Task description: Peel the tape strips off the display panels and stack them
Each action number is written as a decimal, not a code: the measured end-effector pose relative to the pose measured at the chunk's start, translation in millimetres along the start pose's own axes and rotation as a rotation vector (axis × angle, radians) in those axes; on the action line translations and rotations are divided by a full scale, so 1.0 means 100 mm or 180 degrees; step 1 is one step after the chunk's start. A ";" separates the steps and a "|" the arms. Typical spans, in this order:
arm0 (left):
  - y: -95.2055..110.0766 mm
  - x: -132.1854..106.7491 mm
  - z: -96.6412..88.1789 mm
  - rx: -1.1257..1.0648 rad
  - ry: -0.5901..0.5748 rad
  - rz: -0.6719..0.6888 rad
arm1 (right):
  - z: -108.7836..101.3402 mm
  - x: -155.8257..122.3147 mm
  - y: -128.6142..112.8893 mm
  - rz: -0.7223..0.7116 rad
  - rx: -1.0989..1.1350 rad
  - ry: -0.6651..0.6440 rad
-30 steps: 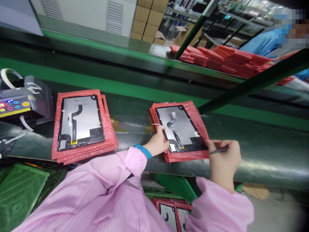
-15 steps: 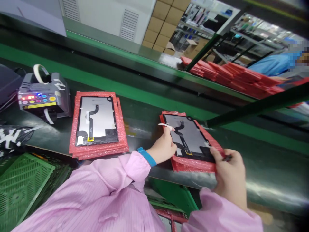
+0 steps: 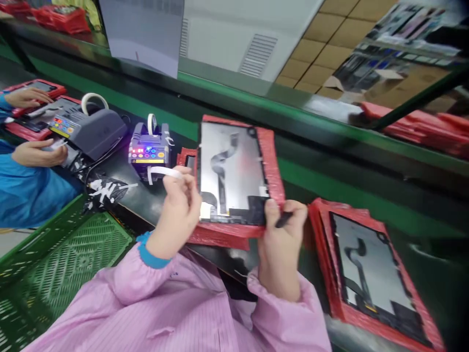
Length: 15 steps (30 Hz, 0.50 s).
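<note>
My right hand is closed on the lower right corner of a tablet screen panel, silver-backed with a dark ribbon cable, lying on a red bubble-wrap bag. A small black object, its kind unclear, is also between the fingers of that hand. My left hand pinches a white tape strip at the front of a grey tape dispenser. Beneath the held panel are more red bags. On the right, another screen panel rests on a red bag stack.
A second tape dispenser stands to the left, beside a co-worker's hands and blue sleeve. Below the bench edge sits a green crate. Tape scraps cling to black plastic. A green post rises at right.
The view has turned left. Both hands have moved from the right stack to the left one; my left hand is now at the dispenser, and my right holds a panel above the left stack.
</note>
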<state>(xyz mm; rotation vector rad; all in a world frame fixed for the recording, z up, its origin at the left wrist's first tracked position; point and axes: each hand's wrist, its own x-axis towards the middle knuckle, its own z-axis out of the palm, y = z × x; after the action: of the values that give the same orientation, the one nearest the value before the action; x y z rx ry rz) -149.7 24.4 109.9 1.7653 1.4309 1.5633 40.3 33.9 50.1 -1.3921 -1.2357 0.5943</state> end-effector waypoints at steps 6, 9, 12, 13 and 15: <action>-0.43 -0.16 -0.38 0.0706 -0.0279 -0.0631 | 0.24 -0.11 -0.07 -0.0271 -0.0429 -0.0341; -0.53 -0.23 -0.45 0.0860 -0.0331 -0.0733 | -0.04 -0.06 -0.03 -0.0144 -0.0410 0.0015; -0.64 -0.27 -0.53 0.0870 -0.0383 -0.0788 | -0.37 -0.03 0.18 0.0698 0.0130 0.0490; -0.67 -0.28 -0.56 0.0842 -0.0405 -0.0798 | -0.46 -0.04 0.28 0.0916 0.0198 0.0550; -0.66 -0.29 -0.60 0.0752 -0.0404 -0.0623 | -0.58 -0.10 0.48 0.1164 0.0175 0.0548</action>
<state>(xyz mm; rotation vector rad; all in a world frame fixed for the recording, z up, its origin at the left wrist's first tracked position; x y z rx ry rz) -227.7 6.6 60.3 1.7541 1.7240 1.2037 104.6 10.2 17.3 -1.6001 -0.8270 0.7351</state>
